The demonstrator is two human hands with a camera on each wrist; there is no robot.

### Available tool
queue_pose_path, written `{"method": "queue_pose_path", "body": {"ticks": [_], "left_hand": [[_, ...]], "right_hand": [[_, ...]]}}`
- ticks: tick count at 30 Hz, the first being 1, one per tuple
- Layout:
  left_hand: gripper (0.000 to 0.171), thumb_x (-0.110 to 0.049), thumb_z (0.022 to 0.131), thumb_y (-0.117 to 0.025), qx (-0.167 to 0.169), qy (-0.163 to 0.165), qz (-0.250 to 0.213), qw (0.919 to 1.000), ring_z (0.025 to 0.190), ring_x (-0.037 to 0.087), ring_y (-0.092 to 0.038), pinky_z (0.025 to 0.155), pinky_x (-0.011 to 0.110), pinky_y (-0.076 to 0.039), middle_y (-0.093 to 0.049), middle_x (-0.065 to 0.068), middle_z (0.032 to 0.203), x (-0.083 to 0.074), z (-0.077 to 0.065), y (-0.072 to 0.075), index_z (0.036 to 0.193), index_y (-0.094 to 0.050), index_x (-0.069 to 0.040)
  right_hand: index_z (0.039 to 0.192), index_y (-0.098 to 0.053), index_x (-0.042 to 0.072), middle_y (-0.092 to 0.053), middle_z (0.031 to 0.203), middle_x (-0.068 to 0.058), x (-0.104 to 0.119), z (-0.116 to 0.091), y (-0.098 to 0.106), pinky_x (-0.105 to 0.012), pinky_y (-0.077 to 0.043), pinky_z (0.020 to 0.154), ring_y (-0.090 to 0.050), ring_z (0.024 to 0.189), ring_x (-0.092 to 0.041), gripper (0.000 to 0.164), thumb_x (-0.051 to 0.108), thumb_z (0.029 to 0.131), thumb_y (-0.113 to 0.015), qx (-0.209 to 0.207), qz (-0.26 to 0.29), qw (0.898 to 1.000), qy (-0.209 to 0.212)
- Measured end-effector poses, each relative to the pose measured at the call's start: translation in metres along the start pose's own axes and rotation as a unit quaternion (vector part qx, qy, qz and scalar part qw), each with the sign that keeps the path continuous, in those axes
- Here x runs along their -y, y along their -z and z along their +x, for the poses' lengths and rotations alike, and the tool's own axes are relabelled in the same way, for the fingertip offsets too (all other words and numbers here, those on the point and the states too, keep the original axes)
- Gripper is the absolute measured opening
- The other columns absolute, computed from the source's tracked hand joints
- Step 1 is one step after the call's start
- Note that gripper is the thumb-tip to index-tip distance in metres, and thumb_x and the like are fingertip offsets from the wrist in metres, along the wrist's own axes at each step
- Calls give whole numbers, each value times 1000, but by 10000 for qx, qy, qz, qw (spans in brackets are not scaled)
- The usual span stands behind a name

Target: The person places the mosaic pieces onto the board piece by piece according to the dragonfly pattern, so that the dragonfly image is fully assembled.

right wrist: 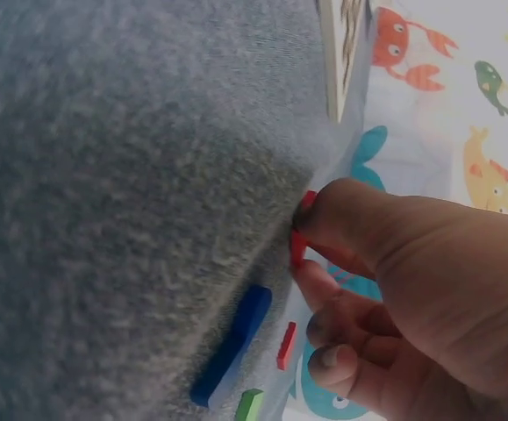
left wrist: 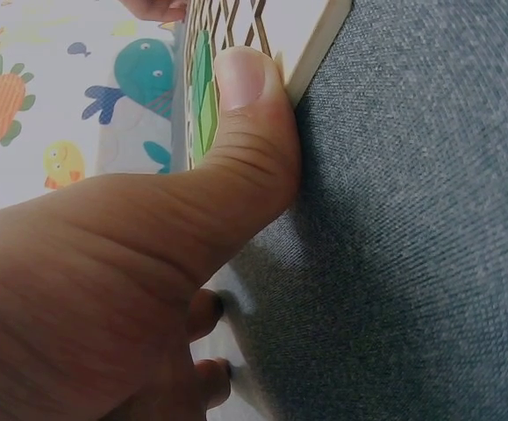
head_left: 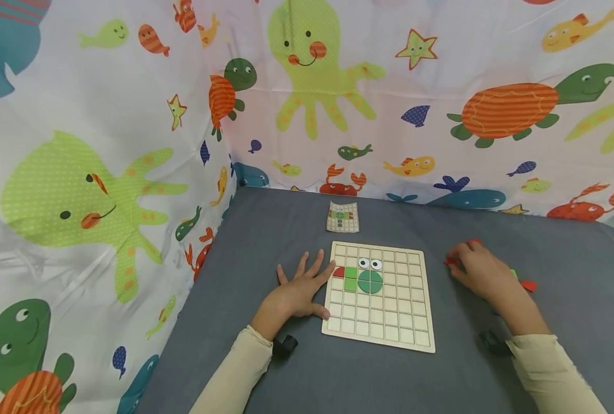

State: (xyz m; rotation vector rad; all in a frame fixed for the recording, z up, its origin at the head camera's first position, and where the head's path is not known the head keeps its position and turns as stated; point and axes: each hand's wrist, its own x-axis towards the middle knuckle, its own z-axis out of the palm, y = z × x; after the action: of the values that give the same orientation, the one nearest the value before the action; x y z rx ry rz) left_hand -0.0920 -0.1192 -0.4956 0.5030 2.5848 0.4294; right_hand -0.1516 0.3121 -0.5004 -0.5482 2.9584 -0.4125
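The left hand (head_left: 296,294), fingers spread, touches the left edge of the wooden board (head_left: 405,311) lying on the grey counter (head_left: 369,379); farther right, the right hand (head_left: 479,271) pinches a red piece (right wrist: 298,247) near a blue piece (right wrist: 232,347).

Looks like a flat grey surface (head_left: 219,247) with a woven texture. Carries a square wooden grid board (head_left: 405,323) near the middle, turned slightly askew. Bears a small picture card (head_left: 342,218) just beyond the board's far edge. To the right, apart from the board, holds a loose blue piece (right wrist: 231,347), a green piece (right wrist: 249,405) and red pieces (head_left: 529,286).
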Motion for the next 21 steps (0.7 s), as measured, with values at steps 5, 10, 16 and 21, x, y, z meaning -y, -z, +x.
{"method": "queue_pose_path", "body": {"ticks": [5, 10, 16, 21], "left_hand": [[118, -54, 81, -84, -26, 44, -5, 10000, 163, 36, 12, 113, 87, 4, 7, 0, 179, 0, -2, 1, 172, -13, -33], [117, -54, 82, -84, -16, 20, -40, 10000, 164, 36, 11, 113, 87, 4, 6, 1, 179, -1, 0, -1, 172, -14, -32], [118, -54, 81, -84, -27, 65, -29, 10000, 163, 35, 13, 113, 86, 5, 7, 0, 179, -1, 0, -1, 172, -12, -33], [118, -55, 81, -84, -22, 45, -15, 10000, 163, 35, 12, 113, 87, 4, 6, 0, 179, 0, 1, -1, 172, -13, -33]], "right_hand": [[122, -65, -7, -62, 111, -27, 4, 4, 3, -65, -54, 81, -65, 95, -41, 36, 15, 95, -75, 89, 123, 9999, -65], [122, -68, -5, -63, 113, -23, 25, 5, 3, -61, -57, 82, -64, 94, -35, 36, 18, 95, -77, -32, 57, 10000, 43], [119, -71, 2, -65, 111, -12, 68, 10, -1, -44, -60, 71, -65, 89, -23, 29, 16, 95, -80, -429, 95, 9951, 889], [115, -72, 7, -65, 108, -4, 107, 15, -8, -33, -56, 65, -62, 83, -14, 26, 17, 93, -82, -625, 215, 9856, 1556]]}}
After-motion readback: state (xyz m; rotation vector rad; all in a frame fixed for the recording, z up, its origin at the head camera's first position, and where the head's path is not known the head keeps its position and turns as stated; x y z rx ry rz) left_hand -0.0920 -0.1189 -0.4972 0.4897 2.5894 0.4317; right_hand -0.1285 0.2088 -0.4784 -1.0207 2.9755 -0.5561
